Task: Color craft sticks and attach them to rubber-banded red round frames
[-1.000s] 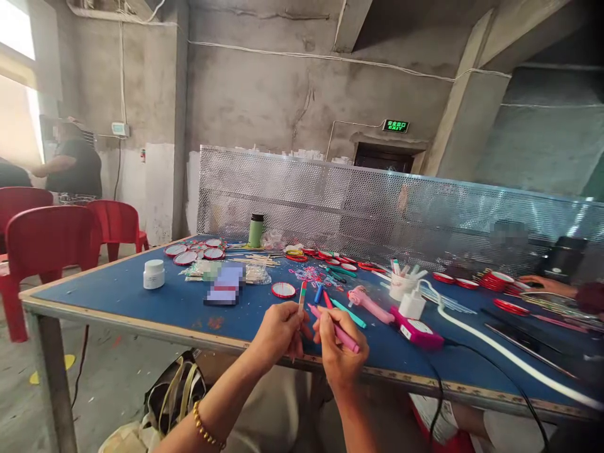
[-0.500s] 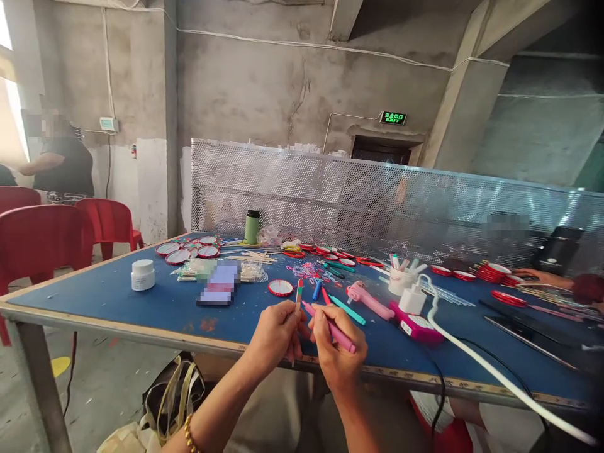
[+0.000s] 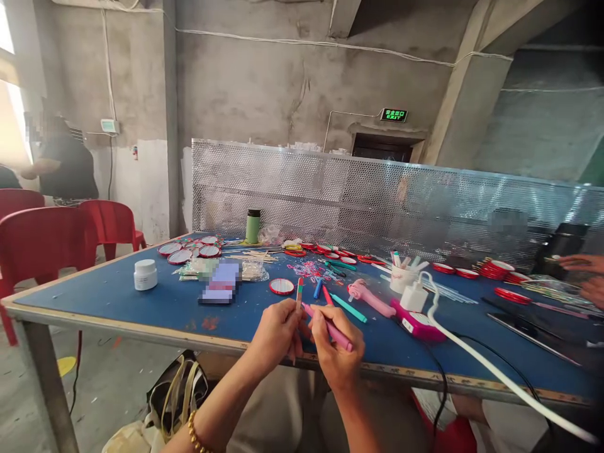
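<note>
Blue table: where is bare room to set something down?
Bare blue table lies around the white jar and along the front edge up to the left hand. Crowded: red-rimmed discs, pens, pink charger and white cable beyond the right hand.

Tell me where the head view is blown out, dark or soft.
Head view: the window far left is blown out; the perforated screen glints at right; the right corners go dark; left hand and right hand are sharp.
</note>
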Action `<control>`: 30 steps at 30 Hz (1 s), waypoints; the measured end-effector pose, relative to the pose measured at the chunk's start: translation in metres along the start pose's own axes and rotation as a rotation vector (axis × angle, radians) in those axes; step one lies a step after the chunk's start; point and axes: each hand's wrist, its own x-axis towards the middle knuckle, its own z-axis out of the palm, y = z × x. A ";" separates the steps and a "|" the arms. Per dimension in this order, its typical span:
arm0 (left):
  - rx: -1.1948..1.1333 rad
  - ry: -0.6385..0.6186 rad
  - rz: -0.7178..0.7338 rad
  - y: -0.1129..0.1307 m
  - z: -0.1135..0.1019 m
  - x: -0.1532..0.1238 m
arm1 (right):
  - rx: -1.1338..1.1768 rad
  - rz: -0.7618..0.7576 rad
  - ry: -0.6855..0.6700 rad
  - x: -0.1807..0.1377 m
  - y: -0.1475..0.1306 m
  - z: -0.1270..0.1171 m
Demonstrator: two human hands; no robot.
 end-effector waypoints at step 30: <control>0.109 0.034 0.025 0.000 0.002 -0.004 | -0.060 -0.014 -0.062 0.001 0.000 0.000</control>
